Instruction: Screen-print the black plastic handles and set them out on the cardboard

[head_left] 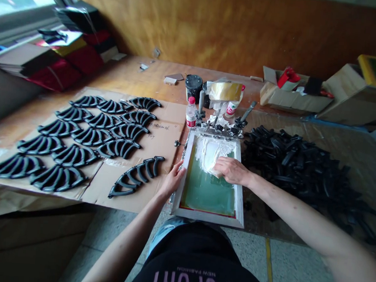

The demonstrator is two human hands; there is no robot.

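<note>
A silk-screen frame (239, 204) with pale metal sides and a green mesh lies before me, clamped at its far end. White ink (201, 148) is smeared thickly over the mesh's far part, around a pale bare-looking patch. My left hand (173, 177) grips the frame's left side, thumb towards its top. Over the ink's near right edge, my right hand (232, 170) is closed on a small pale scraper, mostly hidden under the fingers. Behind the frame stands a clamp (219, 128) crusted with white ink.
Rows of black curved parts (74, 154) lie on cardboard (162, 135) to the left. A heap of black parts (302, 170) fills the right. Behind the clamp are a bottle with a red cap (191, 113), a black tub (193, 86) and an open carton (294, 94).
</note>
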